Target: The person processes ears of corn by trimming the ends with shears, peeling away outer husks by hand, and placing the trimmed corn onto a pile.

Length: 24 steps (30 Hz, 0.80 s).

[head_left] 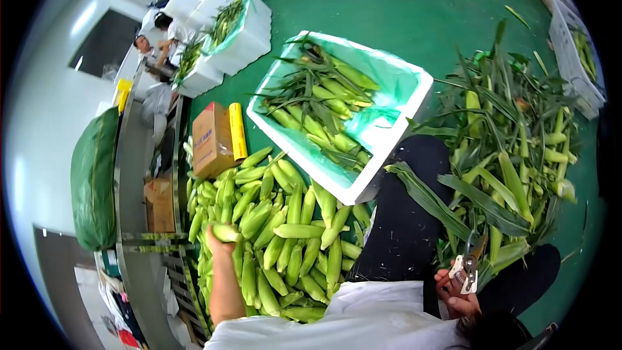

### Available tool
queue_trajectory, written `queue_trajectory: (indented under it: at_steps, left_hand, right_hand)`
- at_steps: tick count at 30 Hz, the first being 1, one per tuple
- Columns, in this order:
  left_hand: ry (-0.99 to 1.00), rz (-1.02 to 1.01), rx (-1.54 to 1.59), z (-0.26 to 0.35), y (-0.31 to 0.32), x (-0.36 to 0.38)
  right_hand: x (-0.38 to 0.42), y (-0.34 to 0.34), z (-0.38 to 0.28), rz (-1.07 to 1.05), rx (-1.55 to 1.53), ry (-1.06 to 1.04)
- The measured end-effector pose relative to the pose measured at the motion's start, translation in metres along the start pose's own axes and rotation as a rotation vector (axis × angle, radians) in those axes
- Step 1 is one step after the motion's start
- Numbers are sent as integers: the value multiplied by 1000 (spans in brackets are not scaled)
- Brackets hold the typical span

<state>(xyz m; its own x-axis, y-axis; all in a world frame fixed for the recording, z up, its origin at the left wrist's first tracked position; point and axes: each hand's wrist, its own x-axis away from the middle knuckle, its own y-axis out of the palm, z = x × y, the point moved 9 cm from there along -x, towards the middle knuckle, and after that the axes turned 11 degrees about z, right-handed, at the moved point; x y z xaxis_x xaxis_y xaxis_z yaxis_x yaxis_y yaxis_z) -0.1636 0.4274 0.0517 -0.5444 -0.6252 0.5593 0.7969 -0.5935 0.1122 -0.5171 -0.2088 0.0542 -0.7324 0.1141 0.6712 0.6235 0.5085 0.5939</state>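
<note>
My left hand (219,244) is closed around an ear of corn (225,233) at the left edge of a large heap of green-husked corn (285,256). Low on the right, over my lap, my right hand (457,293) grips a cutting tool (465,272) with pale handles; its metal end points up toward loose leaves. Ahead of me stands a white foam box (353,194) with a green plastic liner, holding husked ears and long leaves on its left side.
Right of my knee lies a pile of stalks and leaves (505,149). A cardboard box (212,139) and a yellow roll (237,131) stand behind the heap. A metal rack (133,175) runs along the left. Two people are at the back left by foam boxes (249,39).
</note>
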Motion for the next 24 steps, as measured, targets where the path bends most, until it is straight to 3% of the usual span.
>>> queue_trajectory:
  at_steps: [1,3,5,6,7,8,9,10,11,12,13,15,17,18,20,21,23,24]
  left_hand:
    - [65,169,12,21,-35,-17]
    - [44,515,374,39,-80,-38]
    - [298,387,413,50,-53,-74]
    - [420,162,62,40,16,-37]
    - [590,45,-87,23,104,20]
    - [580,-194,-258,-8,184,47]
    - [736,-393,-473,-46,259,97]
    - [747,-721,-643,-111,318,108]
    - [743,-1064,-773,-178,368,125]
    - [1121,-1261,-1090,-233,406,160]
    - [1397,-1365,-1348,-306,424,142]
    - [1719,-1331,-2195,-422,418,65]
    - [1917,-1336,-2039,-449,415,29]
    - [1905,-1325,-2070,-460,416,12]
    - [1832,-1351,-2151,-474,425,-11]
    - [1645,-1122,-2128,-483,440,-54]
    - [2006,-1645,-2300,-436,431,60]
    - [1821,-1612,-2293,-423,440,75]
  right_hand:
    - [-2,-3,1,28,6,7]
    - [-12,-16,12,31,-106,12]
    - [-21,-40,37,113,-418,140]
    - [-22,-50,49,181,-647,219]
    - [-27,-51,46,169,-489,156]
    - [-29,-51,42,160,-328,97]
    - [-30,-51,37,150,-168,40]
    - [-27,-52,39,266,-655,225]
    - [-23,-22,8,273,-262,-39]
    - [-24,-27,8,297,-254,-32]
    - [-25,-32,8,318,-249,-29]
    - [-21,-14,-10,307,-193,-42]
    - [-7,1,-28,365,-179,-90]
    - [0,-7,-29,439,-194,-100]
    - [13,-20,-26,565,-220,-136]
    - [20,-16,-35,628,-181,-178]
    - [23,-23,-40,606,-175,-195]
    - [23,-20,-45,577,-198,-218]
